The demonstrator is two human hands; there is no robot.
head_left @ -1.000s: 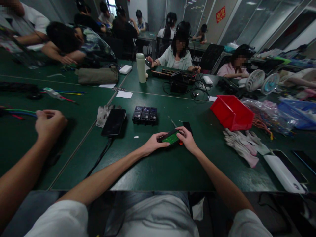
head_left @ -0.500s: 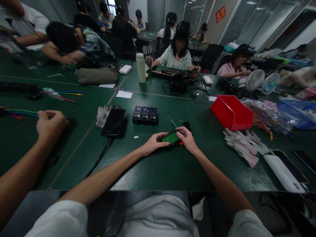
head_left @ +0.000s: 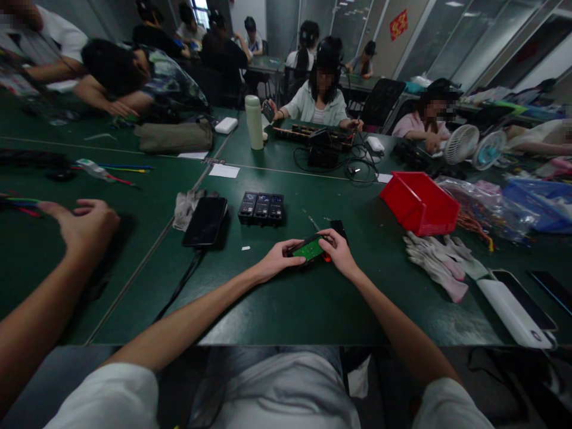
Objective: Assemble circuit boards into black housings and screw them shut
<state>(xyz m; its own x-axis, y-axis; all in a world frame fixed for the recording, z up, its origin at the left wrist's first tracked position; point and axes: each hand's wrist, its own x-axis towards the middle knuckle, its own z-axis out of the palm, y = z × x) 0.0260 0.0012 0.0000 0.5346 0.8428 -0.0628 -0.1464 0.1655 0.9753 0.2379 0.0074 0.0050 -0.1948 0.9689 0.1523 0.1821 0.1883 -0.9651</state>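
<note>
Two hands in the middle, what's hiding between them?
Between the left hand and right hand, the head view shows a green board, held by both.

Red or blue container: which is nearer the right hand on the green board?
The red bin is nearer the right hand; the blue container sits farther right, beyond the orange wires.

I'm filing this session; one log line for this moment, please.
left hand: holds green board | right hand: holds same board | ahead-left: black block | ahead-right: red bin

One wide head-height view here, forward and down, green table close below, co-worker in pale green well beyond!
</note>
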